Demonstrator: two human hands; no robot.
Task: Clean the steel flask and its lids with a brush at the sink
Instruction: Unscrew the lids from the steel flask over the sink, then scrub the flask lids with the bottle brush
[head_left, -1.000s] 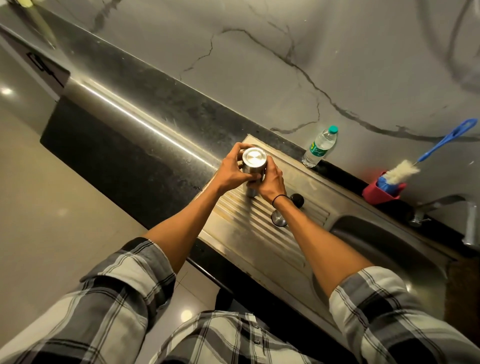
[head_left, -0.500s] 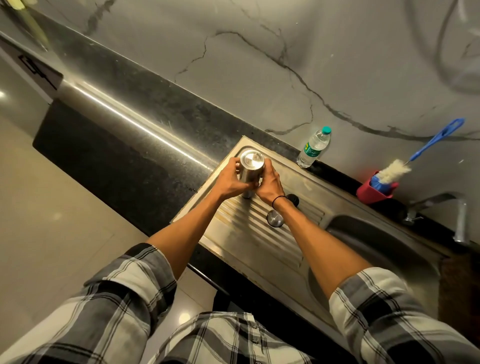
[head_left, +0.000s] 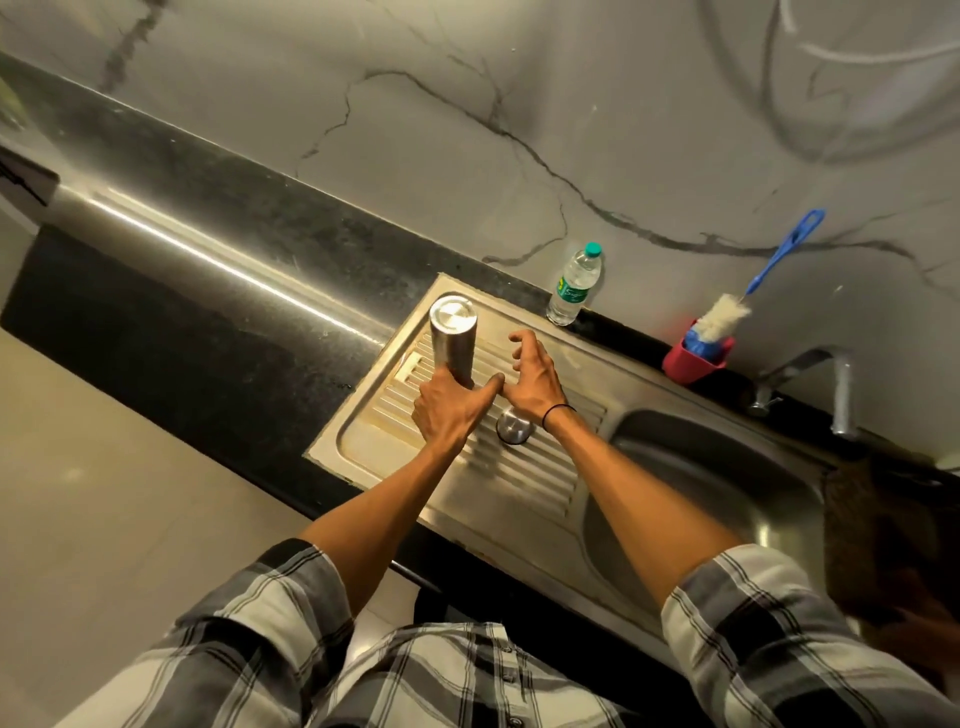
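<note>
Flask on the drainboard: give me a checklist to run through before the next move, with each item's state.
1. Flask upright on the drainboard: ok.
2. Flask held steady: ok, the left hand grips its lower part.
3. Right hand free for the next grasp: ok, its fingers are spread and hold nothing.
4. Brush within sight: ok, it stands in the red holder by the tap.
5. Loose lid accounted for: ok, it lies on the drainboard near the right wrist.
6. Water running: cannot tell.
</note>
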